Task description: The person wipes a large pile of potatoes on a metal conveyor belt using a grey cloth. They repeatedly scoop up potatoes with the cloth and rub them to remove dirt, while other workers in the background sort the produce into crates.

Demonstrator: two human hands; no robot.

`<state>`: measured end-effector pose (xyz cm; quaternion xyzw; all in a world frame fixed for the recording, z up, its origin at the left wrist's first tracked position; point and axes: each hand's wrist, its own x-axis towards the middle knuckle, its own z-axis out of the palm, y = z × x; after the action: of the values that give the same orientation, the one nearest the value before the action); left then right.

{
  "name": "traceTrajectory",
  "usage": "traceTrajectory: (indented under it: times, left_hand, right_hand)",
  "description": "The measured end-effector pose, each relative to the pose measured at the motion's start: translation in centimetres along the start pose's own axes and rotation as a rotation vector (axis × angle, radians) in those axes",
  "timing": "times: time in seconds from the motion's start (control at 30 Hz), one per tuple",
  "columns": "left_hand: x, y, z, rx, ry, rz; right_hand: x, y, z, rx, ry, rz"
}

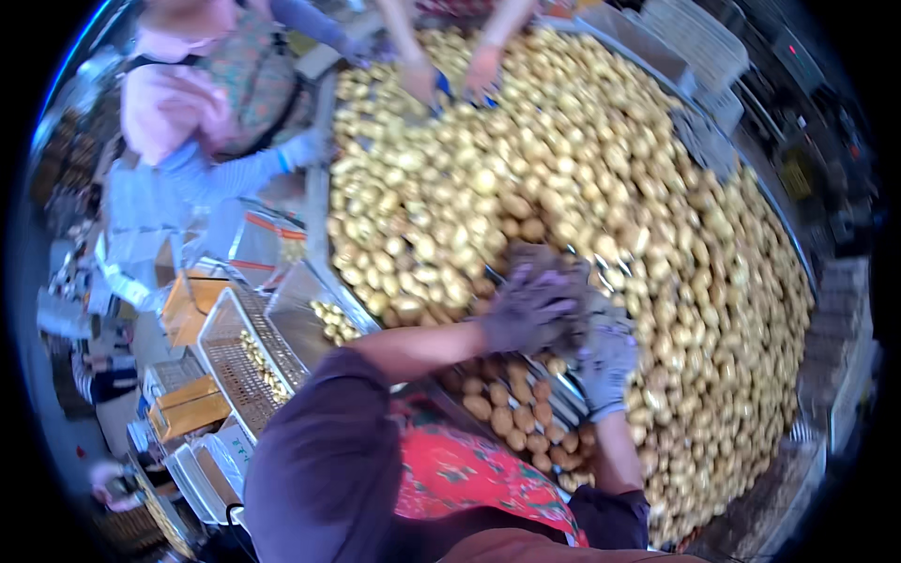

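My left hand [527,305] in a grey glove reaches across onto a huge heap of small yellow-brown round pieces [582,188] on a wide round table. It is blurred and its fingers curl over the pieces at the heap's near edge. Just to its right, my right hand [605,352], also gloved, touches the left one and rests on the pieces. Whether either hand holds pieces is hidden. Below both hands a metal tray [563,399] carries neat rows of browner pieces [511,413].
Across the heap another person's two bare hands [450,80] work at the far edge. A person in pink with blue sleeves [206,103] stands at the left. Wire trays [239,361], a metal pan with a few pieces [328,319] and orange boxes [192,403] sit at lower left.
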<state>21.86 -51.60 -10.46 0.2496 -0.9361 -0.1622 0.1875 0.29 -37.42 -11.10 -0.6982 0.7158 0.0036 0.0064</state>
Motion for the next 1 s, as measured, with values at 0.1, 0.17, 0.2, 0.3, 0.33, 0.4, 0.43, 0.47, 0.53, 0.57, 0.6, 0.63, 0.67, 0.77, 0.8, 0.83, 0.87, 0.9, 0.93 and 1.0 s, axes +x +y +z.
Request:
traceTrajectory:
  times: [0.1,0.17,0.2,0.3,0.33,0.4,0.43,0.47,0.53,0.57,0.6,0.63,0.67,0.77,0.8,0.83,0.87,0.9,0.93,1.0]
  left_hand:
    - [-5.9,-0.4,0.6,0.163,-0.066,0.037]
    - [-1.3,-2.1,1.2,0.316,-0.144,0.016]
    - [2.2,-2.4,0.7,0.335,-0.147,-0.032]
    - [8.5,-1.9,1.0,0.256,-0.180,-0.313]
    - [8.9,-1.1,0.1,0.235,-0.200,-0.401]
    - [3.8,0.6,-3.9,-0.072,-0.350,-0.327]
    - [1.1,0.8,-5.8,-0.179,-0.370,-0.287]
    - [-3.3,1.4,-4.4,-0.096,-0.278,-0.189]
    - [-10.9,5.9,-4.8,-0.113,-0.036,-0.018]
    - [-15.2,7.1,-2.9,0.257,-0.250,0.124]
    - [-17.1,7.8,-1.2,0.103,-0.237,0.112]
    - [-15.4,7.8,-1.7,0.191,-0.334,0.124]
    - [-12.5,7.1,-1.9,0.287,-0.424,0.137]
    - [-3.9,0.5,1.8,0.485,-0.078,0.020]
    - [-1.8,0.3,2.6,0.332,-0.004,-0.169]
    - [-0.9,2.6,2.0,0.327,-0.051,-0.304]
    - [-2.0,3.7,2.2,0.299,-0.077,-0.282]
    - [-2.7,5.0,2.3,0.264,-0.100,-0.250]
    - [-3.5,6.4,2.4,0.229,-0.126,-0.219]
    - [-7.5,8.8,1.6,0.227,-0.049,0.015]
  right_hand:
    - [-2.4,-3.7,0.6,0.139,0.201,-0.030]
    - [0.8,-4.5,0.3,0.280,0.398,-0.020]
    - [4.3,-5.0,-1.9,0.193,0.441,0.044]
    - [9.3,-1.7,-3.6,0.152,0.243,0.329]
    - [10.1,-1.4,-6.9,0.333,-0.073,0.381]
    - [4.0,0.7,-6.6,0.757,-0.103,0.193]
    - [1.7,1.3,-7.2,0.895,-0.123,0.083]
    - [-2.1,0.0,-9.3,0.872,-0.177,-0.053]
    - [-9.6,-3.8,-7.2,0.760,-0.144,0.016]
    - [-12.3,-6.1,-6.2,0.627,-0.167,0.027]
    - [-12.4,-7.2,-5.2,0.465,-0.179,-0.009]
    - [-12.6,-8.3,-4.4,0.301,-0.190,-0.033]
    - [-10.7,-7.7,-2.9,0.247,-0.113,-0.079]
    - [-3.4,-7.0,-3.5,0.188,0.063,0.064]
    - [-1.7,-5.6,-1.5,0.193,0.159,0.145]
    - [-0.6,-4.8,-1.7,0.211,0.068,0.189]
    - [-1.3,-4.4,-2.8,0.318,-0.031,0.179]
    - [-4.6,-3.2,-0.7,0.124,0.073,0.008]
    - [-8.3,-2.7,1.3,-0.071,0.181,-0.166]
    - [-12.8,-4.4,-1.3,0.249,-0.012,-0.101]
